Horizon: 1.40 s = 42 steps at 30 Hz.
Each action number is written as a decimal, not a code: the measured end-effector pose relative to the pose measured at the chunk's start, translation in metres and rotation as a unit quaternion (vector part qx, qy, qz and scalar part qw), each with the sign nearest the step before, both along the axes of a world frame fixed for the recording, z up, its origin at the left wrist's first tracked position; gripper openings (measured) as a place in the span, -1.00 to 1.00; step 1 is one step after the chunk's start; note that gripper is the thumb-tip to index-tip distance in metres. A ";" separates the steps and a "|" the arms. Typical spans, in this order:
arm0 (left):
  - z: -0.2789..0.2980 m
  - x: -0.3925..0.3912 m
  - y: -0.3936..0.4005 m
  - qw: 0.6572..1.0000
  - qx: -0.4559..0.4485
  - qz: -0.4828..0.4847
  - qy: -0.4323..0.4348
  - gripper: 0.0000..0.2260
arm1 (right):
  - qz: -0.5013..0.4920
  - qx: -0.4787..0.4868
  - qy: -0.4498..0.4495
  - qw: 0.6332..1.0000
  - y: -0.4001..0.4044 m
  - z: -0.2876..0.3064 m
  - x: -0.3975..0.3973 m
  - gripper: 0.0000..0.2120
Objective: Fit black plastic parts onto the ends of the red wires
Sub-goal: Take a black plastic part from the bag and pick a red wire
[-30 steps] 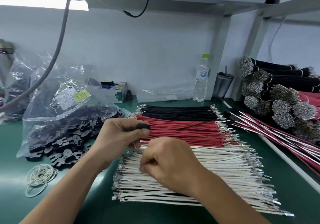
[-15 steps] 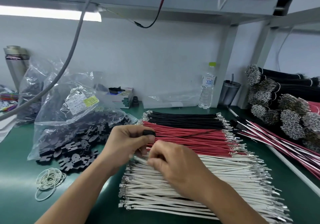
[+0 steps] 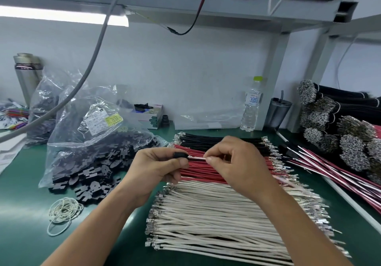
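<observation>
My left hand pinches a small black plastic part between thumb and fingers. My right hand pinches a white wire near its end, and that end meets the black part. Both hands hover above a flat row of red wires lying on the green table. Black wires lie behind the red ones and white wires in front. A heap of loose black plastic parts spills from a clear bag at the left.
Rubber bands lie at the front left. A water bottle and a dark cup stand at the back wall. Bundled wires are stacked at the right, with assembled red and white wires beside them. A steel flask stands far left.
My right hand has lifted off the white wires with one white wire and brought its end up to the black part in my left hand. The camera has tilted upward.
</observation>
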<state>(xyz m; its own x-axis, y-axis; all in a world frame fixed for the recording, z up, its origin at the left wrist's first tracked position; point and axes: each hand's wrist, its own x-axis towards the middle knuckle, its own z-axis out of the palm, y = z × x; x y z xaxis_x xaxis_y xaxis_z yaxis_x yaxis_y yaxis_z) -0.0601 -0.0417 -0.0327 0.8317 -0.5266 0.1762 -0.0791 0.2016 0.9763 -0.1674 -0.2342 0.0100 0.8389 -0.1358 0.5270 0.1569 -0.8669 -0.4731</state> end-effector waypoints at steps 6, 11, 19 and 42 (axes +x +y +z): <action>0.000 0.000 0.000 1.000 -0.007 -0.012 0.012 -0.69 | 0.016 0.047 -0.066 0.997 0.000 -0.025 0.001 -0.93; 0.001 -0.003 0.000 1.000 -0.005 -0.015 0.015 -0.67 | 0.018 0.015 -0.095 0.995 0.004 -0.032 -0.001 -0.92; 0.002 -0.005 -0.001 0.999 -0.016 -0.037 0.024 -0.65 | 0.014 -0.046 -0.167 0.985 0.004 -0.030 -0.005 -0.98; 0.005 -0.012 -0.002 0.996 0.061 -0.007 -0.059 -0.80 | 0.009 0.002 -0.110 0.994 0.015 -0.039 0.003 -0.94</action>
<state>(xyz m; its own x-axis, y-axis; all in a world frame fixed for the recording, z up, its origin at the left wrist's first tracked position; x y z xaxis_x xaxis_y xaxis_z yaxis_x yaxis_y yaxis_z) -0.0719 -0.0438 -0.0277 0.8009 -0.5620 0.2066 -0.1937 0.0833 0.9775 -0.1644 -0.2196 -0.0290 0.7060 -0.1239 0.6973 0.2729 -0.8610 -0.4292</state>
